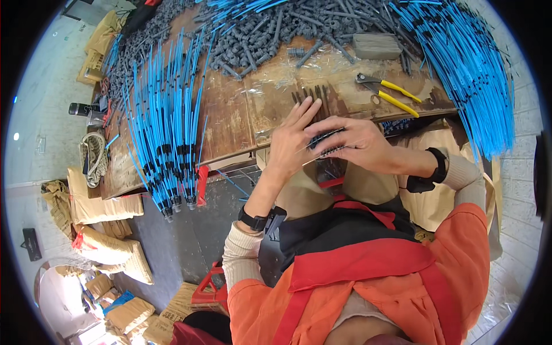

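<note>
At the table's front edge, my left hand (291, 138) lies with its fingers stretched out over several thin dark rods (322, 102), whose ends stick out beyond the fingertips. Close against it, my right hand (362, 142) is closed, its fingers curled round a bunch of dark ridged pieces (326, 142). Their exact kind is too small and covered to make out. Part of the bunch is hidden by the fingers, as is my left thumb. Cutting pliers with yellow handles (397, 98) rest on the wood to the right of my hands.
Grey plastic fittings (253, 43) are heaped along the back of the wooden table (230, 123). Blue rods with black sleeves (167, 121) overhang the edge at left; a larger blue bundle (468, 69) hangs at right. A grey block (376, 46) sits near the pliers. A red stool (210, 293) stands on the floor.
</note>
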Tool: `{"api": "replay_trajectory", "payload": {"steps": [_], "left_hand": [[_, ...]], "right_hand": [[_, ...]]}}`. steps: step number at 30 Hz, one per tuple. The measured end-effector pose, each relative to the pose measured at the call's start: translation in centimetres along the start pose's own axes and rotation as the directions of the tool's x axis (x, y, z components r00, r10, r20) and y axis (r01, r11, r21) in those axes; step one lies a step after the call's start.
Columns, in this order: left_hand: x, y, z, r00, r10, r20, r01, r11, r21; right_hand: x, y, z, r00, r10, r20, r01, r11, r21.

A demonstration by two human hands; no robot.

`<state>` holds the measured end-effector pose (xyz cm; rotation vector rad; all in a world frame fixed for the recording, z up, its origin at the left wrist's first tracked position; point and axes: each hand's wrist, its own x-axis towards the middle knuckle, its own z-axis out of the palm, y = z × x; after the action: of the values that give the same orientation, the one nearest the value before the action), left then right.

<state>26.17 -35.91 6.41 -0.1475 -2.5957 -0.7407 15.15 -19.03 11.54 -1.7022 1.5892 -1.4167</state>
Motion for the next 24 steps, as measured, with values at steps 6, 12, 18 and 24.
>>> {"api": "replay_trajectory", "payload": {"steps": [6, 12, 18, 24], "left_hand": [[0.0, 0.7, -0.6, 0.998, 0.006, 0.07, -0.007, 1.0, 0.009], [0.3, 0.4, -0.6, 0.997, 0.027, 0.072, -0.039, 0.985, 0.171], [0.4, 0.0, -0.2, 0.995, 0.044, 0.089, -0.058, 0.986, 0.158], [0.1, 0.3, -0.4, 0.998, 0.016, 0.059, -0.024, 0.991, 0.128]], "right_hand": [[-1.2, 0.3, 1.0, 0.998, 0.037, 0.044, -0.037, 0.999, 0.011], [-2.3, 2.3, -6.0, 0.936, 0.013, -0.353, 0.012, 0.997, 0.07], [1.6, 11.7, -20.0, 0.976, -0.14, -0.164, -0.076, 0.485, -0.871], [2.6, 12.2, -21.7, 0.998, -0.047, -0.05, -0.023, 0.454, -0.891]]}}
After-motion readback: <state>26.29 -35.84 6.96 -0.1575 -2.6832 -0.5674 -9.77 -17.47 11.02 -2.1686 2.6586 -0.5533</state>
